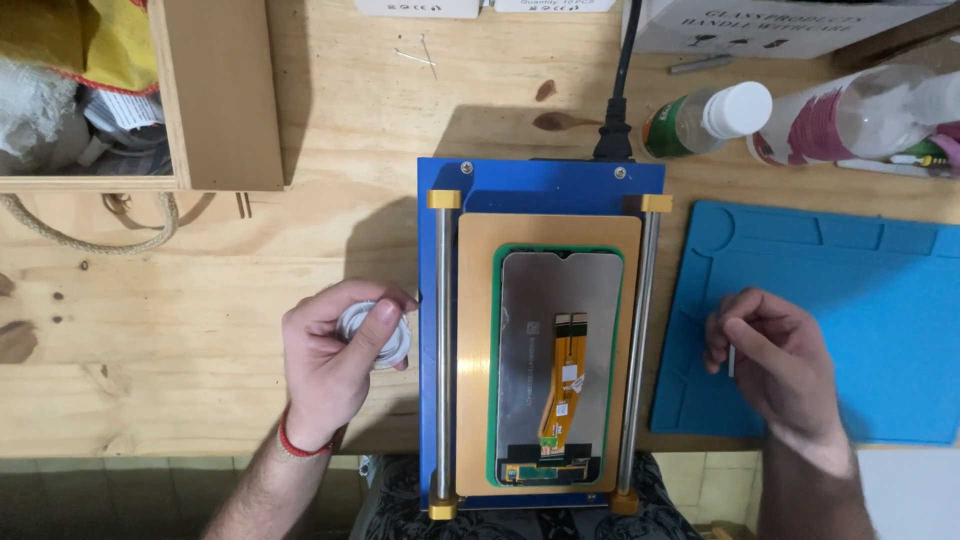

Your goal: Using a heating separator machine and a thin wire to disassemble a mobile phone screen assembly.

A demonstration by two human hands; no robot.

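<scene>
Left hand [335, 365] rests on the wooden tabletop [200, 300] just left of the blue machine [540, 185], fingers [385, 318] curled around a small white spool [372, 335], thumb across its top. Right hand [775, 360] sits over the blue mat [860, 300], fingers closed on a thin pale sliver [731, 362]. Between the 2 hands, touching neither, a phone screen [560, 365] lies back-up in a green-edged frame on the machine's tan plate [475, 400], orange flex cable showing.
</scene>
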